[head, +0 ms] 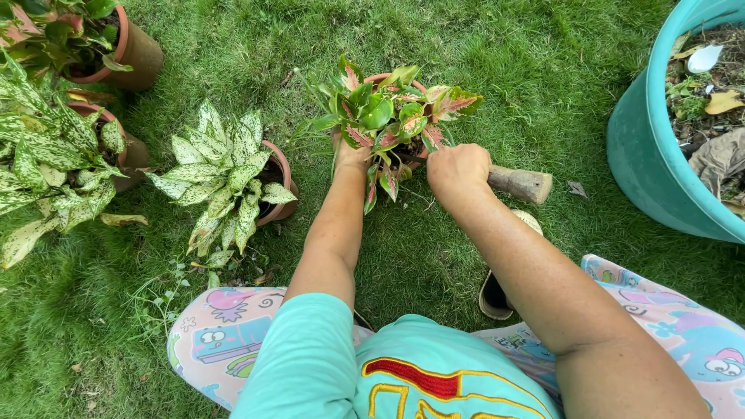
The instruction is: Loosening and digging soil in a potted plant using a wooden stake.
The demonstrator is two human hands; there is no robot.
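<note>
A small plant with green, pink and red leaves (388, 112) grows in a terracotta pot (380, 77) on the grass in front of me. My left hand (351, 155) grips the pot's near left side, partly under the leaves. My right hand (458, 171) is closed around a tool with a thick wooden handle (521, 184) that sticks out to the right; its working end is hidden among the leaves and inside the pot.
A white-speckled plant (221, 174) in a terracotta pot (281, 182) stands to the left, with more potted plants (54, 147) at the far left. A large teal tub (660, 155) holding soil and dry leaves sits at right. A shoe (497, 291) lies by my knee.
</note>
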